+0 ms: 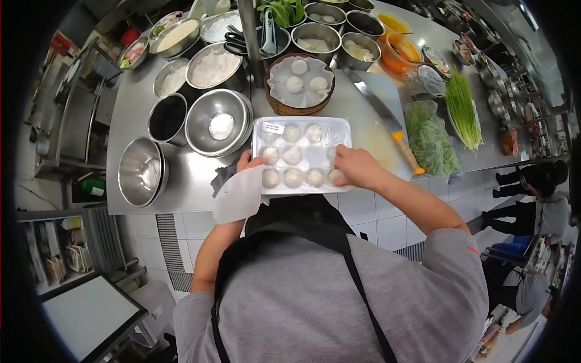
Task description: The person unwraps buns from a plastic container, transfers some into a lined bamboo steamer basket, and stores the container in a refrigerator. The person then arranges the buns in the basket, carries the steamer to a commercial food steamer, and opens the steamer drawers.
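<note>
A white tray [307, 189] of round white dough balls [292, 155] lies at the table's front edge, with a printed label at its far left corner. My left hand [247, 162] is closed on the tray's left rim, its thumb on top. A pale translucent sheet [237, 196] hangs below that hand, over my forearm; whether my fingers hold it too is hidden. My right hand [358, 167] is at the tray's right side, fingers closed around a dough ball [334, 175] in the near right corner. Just beyond the tray, a lined bamboo steamer [273, 104] holds three dough balls.
Right of the tray, a large knife [378, 109] with an orange-ended handle lies on a pale cutting board [390, 91]. Bagged greens [430, 136] and long green chives [463, 109] are farther right. Steel bowls [203, 118] stand left. A metal post [249, 45] rises behind the steamer.
</note>
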Action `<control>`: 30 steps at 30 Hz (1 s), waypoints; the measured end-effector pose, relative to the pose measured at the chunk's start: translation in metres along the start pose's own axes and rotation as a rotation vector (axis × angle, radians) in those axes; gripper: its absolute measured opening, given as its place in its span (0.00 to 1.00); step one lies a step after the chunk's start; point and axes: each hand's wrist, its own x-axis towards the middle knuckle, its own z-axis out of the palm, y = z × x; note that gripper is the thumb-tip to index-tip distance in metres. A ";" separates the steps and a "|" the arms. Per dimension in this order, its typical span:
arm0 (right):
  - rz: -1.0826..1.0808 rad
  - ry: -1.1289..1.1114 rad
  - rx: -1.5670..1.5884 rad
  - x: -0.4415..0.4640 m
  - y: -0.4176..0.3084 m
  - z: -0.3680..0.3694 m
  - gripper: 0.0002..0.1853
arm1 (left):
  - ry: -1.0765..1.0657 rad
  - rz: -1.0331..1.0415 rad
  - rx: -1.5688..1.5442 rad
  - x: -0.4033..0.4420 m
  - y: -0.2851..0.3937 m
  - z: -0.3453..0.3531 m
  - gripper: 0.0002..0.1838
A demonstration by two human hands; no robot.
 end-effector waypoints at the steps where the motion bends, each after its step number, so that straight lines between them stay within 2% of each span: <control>1: 0.061 -0.023 -0.044 0.000 -0.007 0.000 0.15 | -0.009 -0.003 0.000 -0.002 0.002 0.003 0.19; 5: 0.173 -0.011 -0.282 0.000 -0.027 0.009 0.16 | -0.002 0.015 0.042 0.001 -0.001 0.001 0.20; 7: 0.254 -0.062 -0.066 0.003 -0.023 0.006 0.15 | -0.040 0.041 0.053 0.002 0.004 -0.002 0.20; 8: 0.246 -0.059 -0.084 0.002 -0.016 0.003 0.15 | -0.025 0.057 0.153 0.002 0.006 -0.005 0.19; 10: 0.119 0.205 0.381 -0.005 -0.005 -0.005 0.17 | 0.009 0.072 0.242 -0.006 0.015 -0.006 0.19; 11: 0.110 0.199 0.378 -0.003 0.001 -0.011 0.17 | 0.036 0.155 0.568 -0.010 0.021 -0.006 0.19; 12: 0.221 0.225 0.480 0.005 0.007 -0.031 0.18 | 0.061 0.239 0.894 -0.013 0.029 -0.004 0.20; 13: 0.337 0.248 0.583 0.013 0.015 -0.046 0.20 | 0.064 0.238 0.888 -0.022 0.039 0.000 0.20; 15: 0.228 0.486 0.443 0.048 0.032 -0.063 0.22 | 0.179 0.515 1.158 -0.041 0.060 0.008 0.19; 17: 0.099 0.708 0.413 0.098 0.044 -0.060 0.21 | 0.138 0.555 1.178 -0.044 0.073 0.014 0.17; 18: 0.086 0.706 0.411 0.120 0.046 -0.058 0.21 | 0.095 0.585 1.204 -0.046 0.078 0.015 0.16; 20: 0.124 0.835 0.118 0.146 0.047 -0.050 0.17 | 0.064 0.538 1.140 -0.050 0.086 0.018 0.14; 23: 0.138 0.829 0.312 0.110 0.035 -0.050 0.11 | -0.028 0.422 1.075 -0.050 0.092 0.012 0.10; 25: 0.367 0.483 0.402 0.055 0.015 -0.069 0.08 | -0.071 0.341 1.057 -0.053 0.094 0.014 0.09; 27: 0.277 0.236 0.392 0.022 0.033 -0.035 0.07 | -0.158 0.267 1.076 -0.051 0.101 0.028 0.07; 28: 0.279 0.240 0.389 0.021 0.035 -0.015 0.07 | -0.124 0.314 1.151 -0.042 0.099 0.029 0.09; 29: 0.157 0.254 0.261 0.021 0.035 0.007 0.07 | -0.134 0.317 1.151 -0.033 0.092 0.031 0.09; 30: 0.038 0.268 0.132 0.023 0.034 0.019 0.07 | -0.033 0.592 1.193 -0.021 0.084 0.033 0.11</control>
